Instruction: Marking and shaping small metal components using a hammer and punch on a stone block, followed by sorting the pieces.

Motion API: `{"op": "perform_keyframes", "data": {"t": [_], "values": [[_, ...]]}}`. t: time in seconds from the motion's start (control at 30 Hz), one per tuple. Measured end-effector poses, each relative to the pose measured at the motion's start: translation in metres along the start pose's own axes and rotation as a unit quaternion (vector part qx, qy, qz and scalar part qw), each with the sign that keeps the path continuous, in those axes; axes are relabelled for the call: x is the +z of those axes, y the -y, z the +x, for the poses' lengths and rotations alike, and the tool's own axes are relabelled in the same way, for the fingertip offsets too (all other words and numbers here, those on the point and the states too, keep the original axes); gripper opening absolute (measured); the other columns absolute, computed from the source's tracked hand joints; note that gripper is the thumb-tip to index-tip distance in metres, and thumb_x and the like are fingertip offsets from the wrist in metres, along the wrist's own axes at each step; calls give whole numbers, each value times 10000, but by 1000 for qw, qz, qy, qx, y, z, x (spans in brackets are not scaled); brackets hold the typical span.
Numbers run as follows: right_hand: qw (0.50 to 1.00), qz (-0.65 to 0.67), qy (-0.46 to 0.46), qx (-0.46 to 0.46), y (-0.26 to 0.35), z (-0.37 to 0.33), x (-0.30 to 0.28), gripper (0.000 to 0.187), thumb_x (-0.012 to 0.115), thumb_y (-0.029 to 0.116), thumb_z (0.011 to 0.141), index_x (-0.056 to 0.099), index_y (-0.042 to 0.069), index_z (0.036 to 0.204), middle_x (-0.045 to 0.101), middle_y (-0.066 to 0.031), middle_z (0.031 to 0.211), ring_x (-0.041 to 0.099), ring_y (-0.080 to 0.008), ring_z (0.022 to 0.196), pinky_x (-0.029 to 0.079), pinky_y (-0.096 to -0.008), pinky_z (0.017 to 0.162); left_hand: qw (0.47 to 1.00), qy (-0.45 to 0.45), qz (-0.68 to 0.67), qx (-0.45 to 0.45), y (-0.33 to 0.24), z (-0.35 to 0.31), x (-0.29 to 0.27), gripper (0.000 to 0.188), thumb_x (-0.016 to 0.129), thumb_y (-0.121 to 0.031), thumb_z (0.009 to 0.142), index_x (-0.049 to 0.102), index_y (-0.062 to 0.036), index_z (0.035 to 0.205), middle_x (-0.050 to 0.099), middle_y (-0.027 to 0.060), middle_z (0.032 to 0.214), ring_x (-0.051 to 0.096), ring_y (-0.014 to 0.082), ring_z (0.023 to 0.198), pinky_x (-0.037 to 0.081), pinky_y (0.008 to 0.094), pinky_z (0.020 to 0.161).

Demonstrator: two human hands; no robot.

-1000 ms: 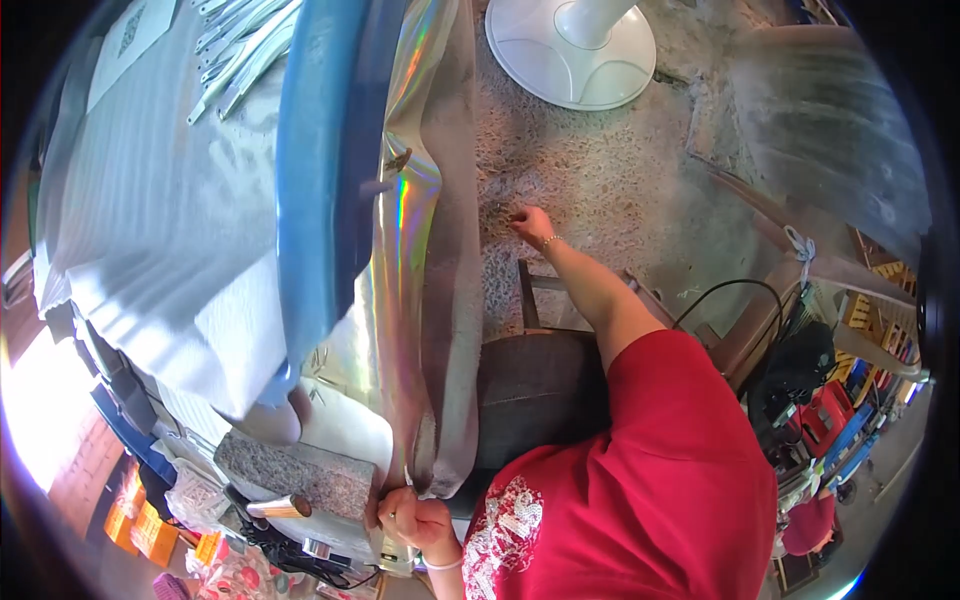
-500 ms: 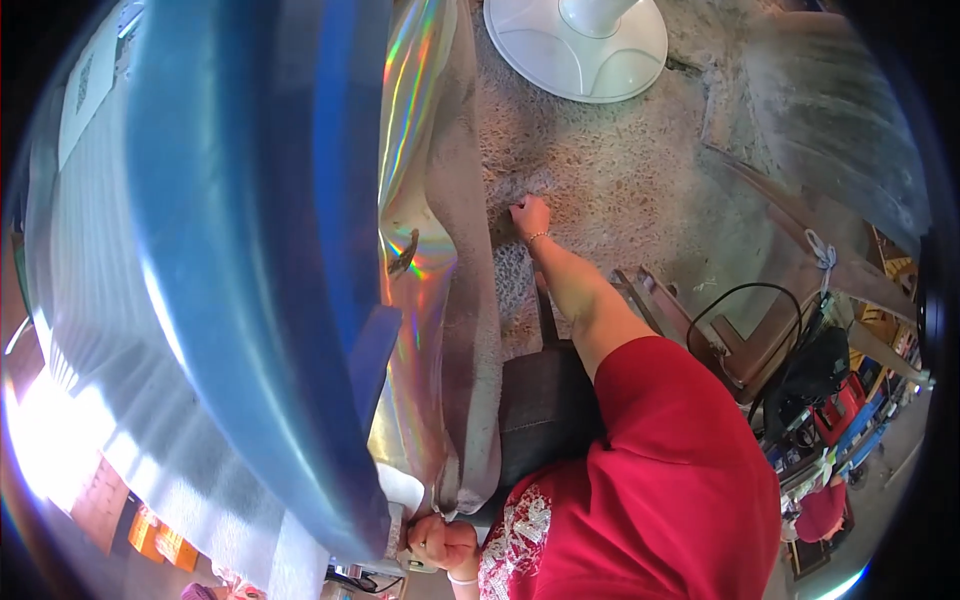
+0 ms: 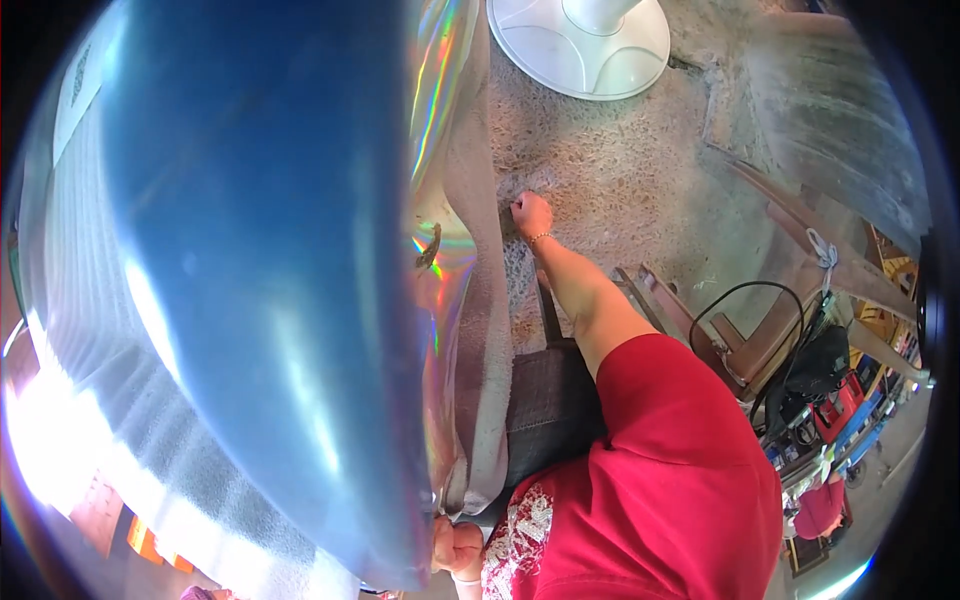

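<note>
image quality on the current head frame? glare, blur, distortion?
Head view, left: glare blows out to white, detail lost; head view, centre-left: large blue object looks soft, with pale highlights; head view, middle: rainbow reflections on shiny sheet; head view, rim: fisheye bending, black corners; head view, right hand: reasonably clear, fingertips hard to make out.

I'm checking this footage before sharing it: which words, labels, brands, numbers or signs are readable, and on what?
No words, labels, brands, numbers or signs are readable.
White sheet, upper left: dark square code, too small and blurred to read.
Red shirt: white pattern, no legible lettering.
</note>
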State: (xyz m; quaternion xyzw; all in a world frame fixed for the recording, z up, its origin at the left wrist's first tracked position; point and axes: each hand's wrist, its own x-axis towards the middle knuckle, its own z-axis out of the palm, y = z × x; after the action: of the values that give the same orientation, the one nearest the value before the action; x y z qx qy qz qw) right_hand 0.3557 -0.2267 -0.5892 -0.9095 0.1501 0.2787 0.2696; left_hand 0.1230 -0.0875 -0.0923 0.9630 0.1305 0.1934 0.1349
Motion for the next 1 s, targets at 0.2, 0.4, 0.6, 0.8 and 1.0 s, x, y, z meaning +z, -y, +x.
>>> {"op": "perform_keyframes", "data": {"t": [0.2, 0.4, 0.6, 0.8, 1.0], "values": [[994, -105, -7, -41, 9, 0, -1, 219, 595, 249, 759, 639, 43, 819, 651, -191, 835, 631, -370, 812, 510, -448, 701, 999, 38, -39, 0, 0, 4, -3, 259, 398, 128, 781, 592, 49, 933, 636, 179, 856, 630, 313, 707, 528, 372, 642], [969, -200, 40, -139, 32, 10, 16, 222, 496, 97, 769, 701, 25, 813, 665, -213, 890, 669, -355, 802, 536, -453, 685, 973, 150, 173, 20, -21, 43, -5, 116, 387, 33, 868, 445, -50, 927, 498, 81, 727, 490, 233, 604, 500, 523, 808], [921, 26, 387, -50, 23, 55, 15, 291, 455, 200, 803, 709, 57, 804, 677, -174, 864, 674, -323, 782, 524, -462, 657, 985, 139, 87, -52, -15, 28, -11, 251, 421, 92, 755, 532, -67, 915, 525, 122, 803, 535, 282, 644, 462, 366, 555], [955, -225, 107, -163, 71, -12, 1, 311, 481, 305, 817, 715, 100, 824, 683, -142, 872, 676, -312, 804, 528, -443, 666, 988, 149, 34, -33, -11, 22, -17, 329, 409, 96, 738, 480, -75, 1010, 541, 135, 837, 516, 265, 641, 434, 358, 534], [954, -229, 102, -162, 44, 12, 14, 315, 493, 335, 803, 716, 115, 831, 683, -130, 895, 675, -312, 818, 531, -437, 671, 984, 173, 20, -26, -10, 30, -16, 316, 421, 92, 747, 482, -76, 1008, 538, 132, 845, 517, 265, 655, 433, 352, 545]]}}
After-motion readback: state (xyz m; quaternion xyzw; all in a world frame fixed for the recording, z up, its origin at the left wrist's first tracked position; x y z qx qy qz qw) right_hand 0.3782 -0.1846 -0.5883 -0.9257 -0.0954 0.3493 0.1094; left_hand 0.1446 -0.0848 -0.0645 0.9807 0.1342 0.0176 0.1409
